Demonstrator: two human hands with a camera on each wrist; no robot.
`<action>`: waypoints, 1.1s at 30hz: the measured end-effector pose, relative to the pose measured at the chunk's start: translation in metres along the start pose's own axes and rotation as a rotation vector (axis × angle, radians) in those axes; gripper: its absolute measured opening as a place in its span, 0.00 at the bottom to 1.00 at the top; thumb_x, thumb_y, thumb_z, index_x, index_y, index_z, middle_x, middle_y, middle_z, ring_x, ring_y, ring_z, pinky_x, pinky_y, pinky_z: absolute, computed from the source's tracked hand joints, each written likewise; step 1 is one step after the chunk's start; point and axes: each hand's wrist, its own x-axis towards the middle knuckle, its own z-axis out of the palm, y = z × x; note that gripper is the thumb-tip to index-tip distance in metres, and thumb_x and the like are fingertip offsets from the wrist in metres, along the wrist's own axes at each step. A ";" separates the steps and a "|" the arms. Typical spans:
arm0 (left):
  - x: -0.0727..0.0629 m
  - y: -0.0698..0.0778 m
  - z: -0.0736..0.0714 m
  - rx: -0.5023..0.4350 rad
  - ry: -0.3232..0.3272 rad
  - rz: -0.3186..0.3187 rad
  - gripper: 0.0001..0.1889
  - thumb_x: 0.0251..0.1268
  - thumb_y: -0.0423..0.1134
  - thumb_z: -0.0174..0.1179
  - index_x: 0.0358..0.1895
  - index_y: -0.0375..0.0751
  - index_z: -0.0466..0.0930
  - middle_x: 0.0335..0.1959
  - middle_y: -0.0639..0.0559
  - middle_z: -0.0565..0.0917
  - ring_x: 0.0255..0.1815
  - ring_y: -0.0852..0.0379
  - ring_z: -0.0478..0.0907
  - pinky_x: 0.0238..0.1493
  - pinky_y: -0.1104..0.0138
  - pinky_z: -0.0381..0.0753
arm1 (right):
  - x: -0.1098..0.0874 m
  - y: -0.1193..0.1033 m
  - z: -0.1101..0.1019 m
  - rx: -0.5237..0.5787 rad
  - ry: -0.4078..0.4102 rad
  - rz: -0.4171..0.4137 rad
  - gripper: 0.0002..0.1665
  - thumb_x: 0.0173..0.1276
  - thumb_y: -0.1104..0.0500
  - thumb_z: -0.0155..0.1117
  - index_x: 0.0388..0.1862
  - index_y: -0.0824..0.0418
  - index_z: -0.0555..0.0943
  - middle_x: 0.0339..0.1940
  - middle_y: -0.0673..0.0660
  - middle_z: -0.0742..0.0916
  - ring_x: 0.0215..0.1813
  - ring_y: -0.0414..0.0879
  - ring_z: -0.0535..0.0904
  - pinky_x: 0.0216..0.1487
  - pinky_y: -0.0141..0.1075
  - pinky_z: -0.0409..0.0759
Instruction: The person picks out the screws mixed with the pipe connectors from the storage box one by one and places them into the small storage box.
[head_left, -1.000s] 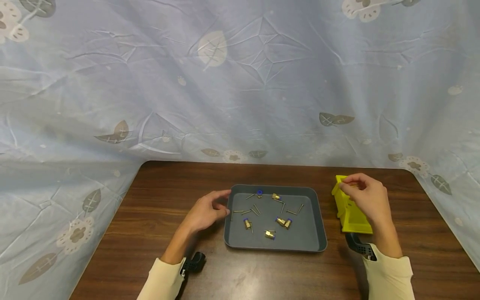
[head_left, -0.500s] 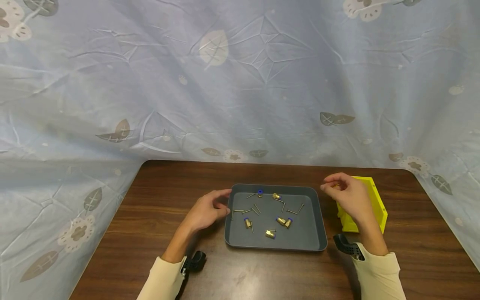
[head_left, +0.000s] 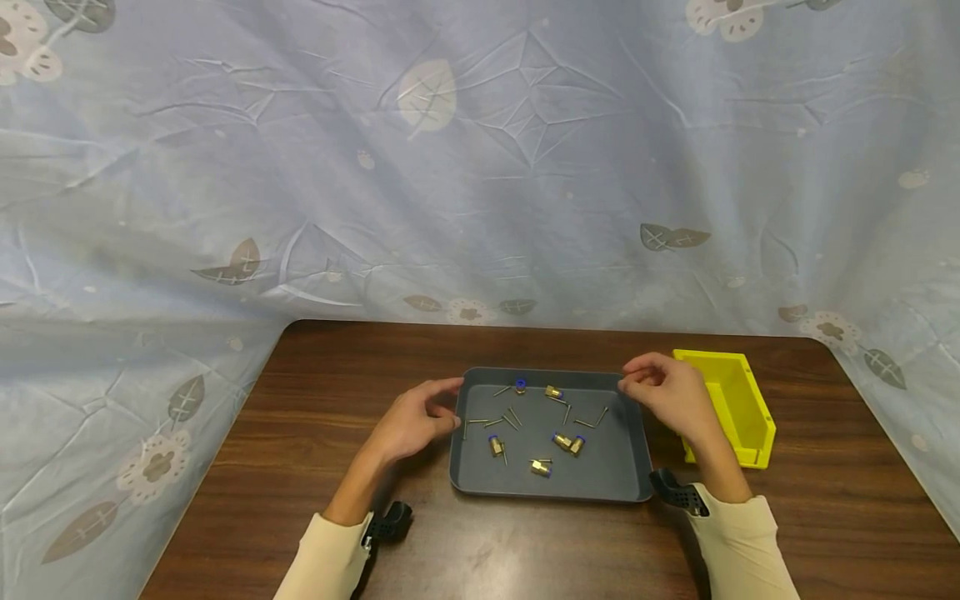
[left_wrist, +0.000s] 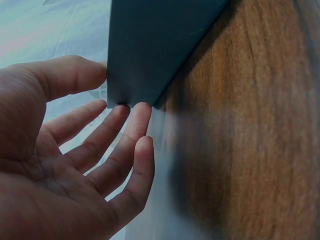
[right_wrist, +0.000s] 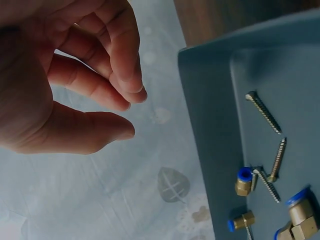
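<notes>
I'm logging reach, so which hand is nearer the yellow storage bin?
Right. The right hand is just left of the yellow storage bin; the left hand is across the gray tray from it.

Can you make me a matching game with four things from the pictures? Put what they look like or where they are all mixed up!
Things:
1. box
2. tray
3. left hand
4. screws

Clues:
A. lying inside the tray
B. touching the tray from outside
C. bright yellow
D. dark grey

Right pairs: 1-C, 2-D, 3-B, 4-A
</notes>
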 end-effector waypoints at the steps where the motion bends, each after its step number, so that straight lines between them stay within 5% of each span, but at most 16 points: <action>1: 0.000 0.000 0.000 0.001 -0.001 -0.001 0.33 0.68 0.30 0.71 0.77 0.38 0.79 0.67 0.41 0.85 0.49 0.50 0.89 0.44 0.59 0.83 | 0.001 0.001 0.001 0.000 -0.008 0.001 0.12 0.69 0.63 0.81 0.47 0.67 0.89 0.36 0.57 0.91 0.35 0.49 0.84 0.34 0.34 0.80; 33: -0.001 0.000 0.000 -0.006 -0.009 -0.007 0.33 0.69 0.31 0.72 0.77 0.37 0.78 0.67 0.41 0.84 0.49 0.51 0.89 0.43 0.59 0.83 | 0.012 0.007 0.017 -0.042 -0.226 0.018 0.13 0.67 0.65 0.79 0.48 0.68 0.89 0.35 0.53 0.90 0.36 0.47 0.84 0.39 0.38 0.82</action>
